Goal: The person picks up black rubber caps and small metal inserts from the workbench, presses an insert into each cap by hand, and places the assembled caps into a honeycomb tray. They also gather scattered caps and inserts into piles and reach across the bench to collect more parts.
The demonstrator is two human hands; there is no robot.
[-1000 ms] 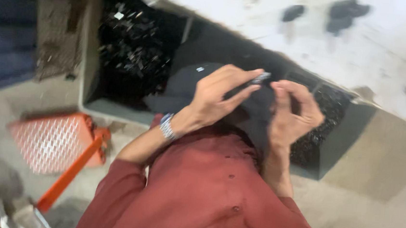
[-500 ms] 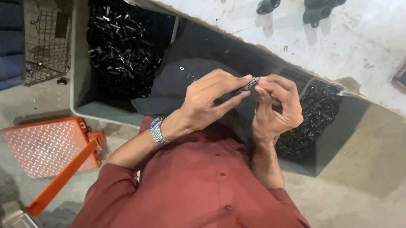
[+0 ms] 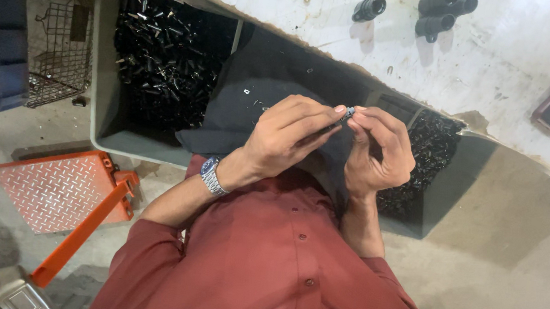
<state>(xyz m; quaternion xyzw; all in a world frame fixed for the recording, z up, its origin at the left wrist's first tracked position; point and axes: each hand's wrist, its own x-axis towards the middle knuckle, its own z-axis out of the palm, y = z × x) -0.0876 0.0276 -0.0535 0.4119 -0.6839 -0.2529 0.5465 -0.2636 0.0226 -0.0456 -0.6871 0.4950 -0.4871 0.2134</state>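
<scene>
- The grey bin (image 3: 103, 136) sits under the edge of the white bench (image 3: 491, 67) and is heaped with small black parts (image 3: 158, 54), so plenty looks left to handle.
- A dark cloth (image 3: 260, 88) lies over the bin's middle.
- The left hand (image 3: 289, 136) and right hand (image 3: 380, 150) meet above that cloth, fingertips of both pinched on one small black part (image 3: 349, 111).
- Beyond the bin, a few black caps (image 3: 440, 10) stand on the bench, perhaps finished.

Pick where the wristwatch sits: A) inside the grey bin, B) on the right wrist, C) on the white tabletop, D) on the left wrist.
D: the silver wristwatch circles the wrist just behind the left hand, while the right hand has a bare wrist.
</scene>
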